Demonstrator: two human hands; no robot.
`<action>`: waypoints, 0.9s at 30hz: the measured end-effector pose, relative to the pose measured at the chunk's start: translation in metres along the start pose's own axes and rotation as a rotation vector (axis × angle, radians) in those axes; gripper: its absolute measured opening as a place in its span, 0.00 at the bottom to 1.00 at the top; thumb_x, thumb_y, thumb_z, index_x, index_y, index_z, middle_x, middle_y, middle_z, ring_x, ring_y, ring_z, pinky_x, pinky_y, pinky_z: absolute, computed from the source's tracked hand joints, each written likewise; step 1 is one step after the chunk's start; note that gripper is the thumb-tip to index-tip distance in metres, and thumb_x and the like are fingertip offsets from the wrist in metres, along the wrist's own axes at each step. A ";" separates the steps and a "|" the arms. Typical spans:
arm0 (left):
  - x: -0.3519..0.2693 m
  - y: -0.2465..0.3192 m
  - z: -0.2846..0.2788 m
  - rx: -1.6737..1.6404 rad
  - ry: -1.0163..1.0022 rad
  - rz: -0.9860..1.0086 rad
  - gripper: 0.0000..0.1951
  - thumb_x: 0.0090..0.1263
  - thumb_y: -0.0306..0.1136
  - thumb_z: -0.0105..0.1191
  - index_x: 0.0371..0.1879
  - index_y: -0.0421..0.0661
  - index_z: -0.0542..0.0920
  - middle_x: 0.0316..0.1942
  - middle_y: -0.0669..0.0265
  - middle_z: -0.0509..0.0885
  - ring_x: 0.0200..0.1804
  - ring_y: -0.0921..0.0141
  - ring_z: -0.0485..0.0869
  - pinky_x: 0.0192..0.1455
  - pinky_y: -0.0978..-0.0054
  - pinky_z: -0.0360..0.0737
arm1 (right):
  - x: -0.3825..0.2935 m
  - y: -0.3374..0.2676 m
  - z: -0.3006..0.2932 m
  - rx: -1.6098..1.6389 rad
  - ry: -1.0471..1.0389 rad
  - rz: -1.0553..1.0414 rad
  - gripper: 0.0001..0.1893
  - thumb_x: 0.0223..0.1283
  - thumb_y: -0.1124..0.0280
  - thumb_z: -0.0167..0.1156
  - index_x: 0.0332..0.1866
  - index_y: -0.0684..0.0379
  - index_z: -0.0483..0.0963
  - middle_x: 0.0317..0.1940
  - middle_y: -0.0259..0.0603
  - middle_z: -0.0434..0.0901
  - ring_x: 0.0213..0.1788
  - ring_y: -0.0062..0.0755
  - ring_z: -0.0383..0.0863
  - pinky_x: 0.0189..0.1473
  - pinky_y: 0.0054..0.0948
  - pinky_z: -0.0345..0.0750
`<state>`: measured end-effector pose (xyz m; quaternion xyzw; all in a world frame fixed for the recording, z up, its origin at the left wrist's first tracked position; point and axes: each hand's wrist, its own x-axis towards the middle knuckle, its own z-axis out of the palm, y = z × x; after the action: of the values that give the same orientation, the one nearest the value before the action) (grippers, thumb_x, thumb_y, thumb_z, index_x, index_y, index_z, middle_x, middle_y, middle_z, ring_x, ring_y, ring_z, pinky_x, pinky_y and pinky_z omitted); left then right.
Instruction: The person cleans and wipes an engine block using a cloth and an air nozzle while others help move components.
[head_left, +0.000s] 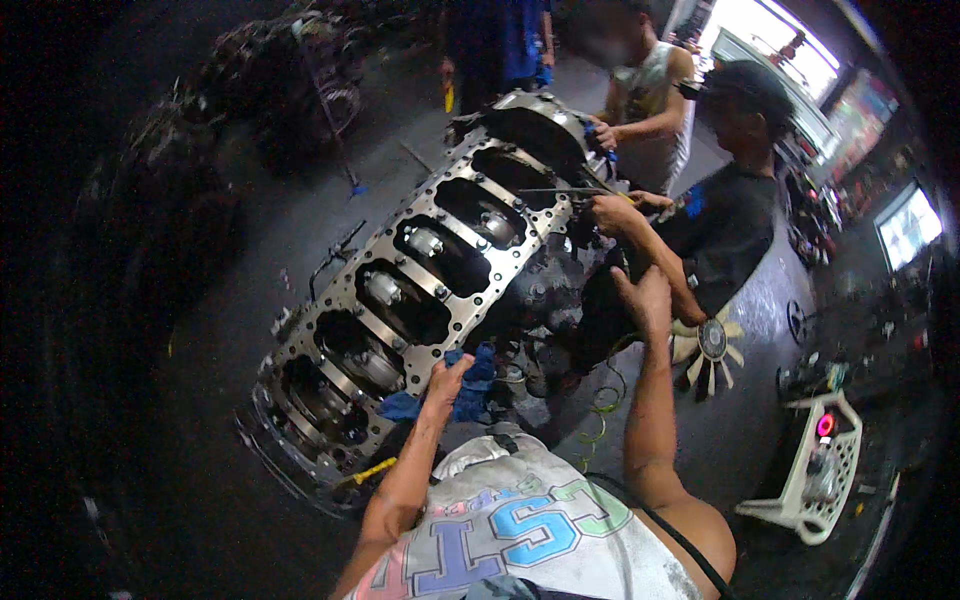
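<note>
A large metal engine block (474, 294) lies before me with its flanged, bolt-holed face up. Metal crossbars (420, 274) span its openings, and rounded shiny parts (424, 241) show inside. My left hand (447, 381) grips a blue cloth (474, 386) at the block's near right edge. Off the block's right side, my right hand (646, 298) is raised, thumb apart, with nothing visible in it. It is close to a co-worker's forearm (664, 259). That co-worker's hand (616, 214) is by a thin rod (559, 190) reaching over the block.
Another person's hand (606, 136) is at the block's far end, near a person in blue (495, 45). A pale fan (712, 341), a coiled green hose (600, 412) and a white plastic step stool (806, 480) are to the right. A yellow-handled object (375, 470) is at the near end.
</note>
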<state>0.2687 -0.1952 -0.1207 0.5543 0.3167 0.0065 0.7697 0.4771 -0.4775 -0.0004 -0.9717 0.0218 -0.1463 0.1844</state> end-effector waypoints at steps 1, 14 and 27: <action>0.019 -0.019 0.003 -0.019 -0.039 0.049 0.11 0.61 0.35 0.61 0.39 0.44 0.83 0.34 0.72 0.84 0.39 0.77 0.80 0.46 0.75 0.76 | 0.018 0.005 0.004 0.028 -0.131 -0.033 0.30 0.49 0.48 0.69 0.36 0.72 0.73 0.33 0.57 0.80 0.36 0.55 0.80 0.43 0.46 0.75; 0.060 -0.025 0.100 0.250 0.073 0.102 0.11 0.61 0.35 0.59 0.41 0.47 0.86 0.36 0.69 0.87 0.40 0.75 0.83 0.46 0.75 0.78 | 0.128 0.039 0.143 0.606 -0.259 -0.234 0.24 0.67 0.53 0.55 0.31 0.70 0.73 0.23 0.40 0.77 0.21 0.35 0.71 0.29 0.40 0.69; 0.101 0.017 0.169 0.318 0.033 0.339 0.39 0.57 0.60 0.61 0.60 0.42 0.74 0.52 0.55 0.81 0.55 0.62 0.79 0.59 0.69 0.73 | -0.034 0.033 0.017 0.757 -0.560 -0.056 0.20 0.70 0.59 0.52 0.26 0.64 0.70 0.21 0.32 0.72 0.23 0.21 0.68 0.26 0.28 0.67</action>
<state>0.4385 -0.2956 -0.1235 0.7138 0.2285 0.0949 0.6552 0.4498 -0.4987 -0.0370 -0.8383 -0.1098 0.1188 0.5206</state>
